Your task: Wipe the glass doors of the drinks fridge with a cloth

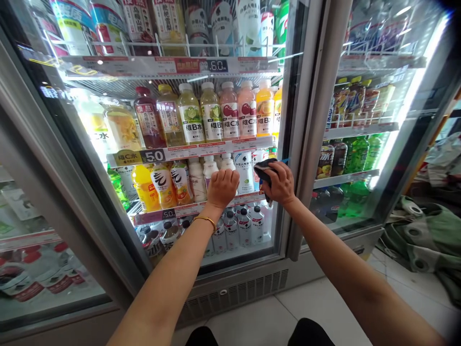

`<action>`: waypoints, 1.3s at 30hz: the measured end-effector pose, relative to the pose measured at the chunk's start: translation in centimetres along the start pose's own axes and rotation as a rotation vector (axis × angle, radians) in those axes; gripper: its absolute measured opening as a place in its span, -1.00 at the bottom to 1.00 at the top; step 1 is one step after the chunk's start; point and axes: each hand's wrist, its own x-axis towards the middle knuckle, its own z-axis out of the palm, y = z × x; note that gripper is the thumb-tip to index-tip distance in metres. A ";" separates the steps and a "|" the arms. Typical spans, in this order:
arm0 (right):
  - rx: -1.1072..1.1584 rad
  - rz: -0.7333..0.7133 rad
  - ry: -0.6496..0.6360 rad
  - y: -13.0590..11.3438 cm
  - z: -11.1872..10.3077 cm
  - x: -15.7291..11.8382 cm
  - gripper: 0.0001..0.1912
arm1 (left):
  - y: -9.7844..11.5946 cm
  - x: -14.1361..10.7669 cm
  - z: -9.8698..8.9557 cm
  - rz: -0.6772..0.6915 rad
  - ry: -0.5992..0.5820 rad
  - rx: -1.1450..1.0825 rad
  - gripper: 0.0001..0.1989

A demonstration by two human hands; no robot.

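In front of the glass door [230, 250] of a drinks fridge, my left hand [224, 186] is curled into a fist, with a gold bangle [206, 219] on its wrist. Nothing shows sticking out of that fist. My right hand [281, 182] grips a bunched dark cloth [264, 168] at the glass, close to the door's right frame. Whether the left knuckles touch the glass I cannot tell. Behind the door, white bottles [197, 180] and a pale carton-like bottle [245, 173] stand on the shelf at hand height.
Shelves of vitamin water bottles [190, 115] and orange drinks [146, 187] fill the fridge. A metal door frame [306, 120] separates it from another fridge section holding green bottles [356, 154]. Below runs a vent grille [245, 293]. Green and grey fabric [421, 235] lies on the tiled floor at right.
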 end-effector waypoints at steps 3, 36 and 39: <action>-0.049 0.265 0.120 -2.3 1.3 2.8 -0.58 | 0.1 0.0 -0.1 0.004 0.001 0.003 -0.83; 0.037 -0.275 -0.028 -2.6 0.6 -0.9 -0.57 | 0.3 0.1 -0.3 0.046 0.075 0.114 -0.83; 0.025 -0.282 -0.063 0.0 -0.3 -1.6 -0.61 | 0.2 0.1 -0.2 0.059 0.101 0.115 -0.83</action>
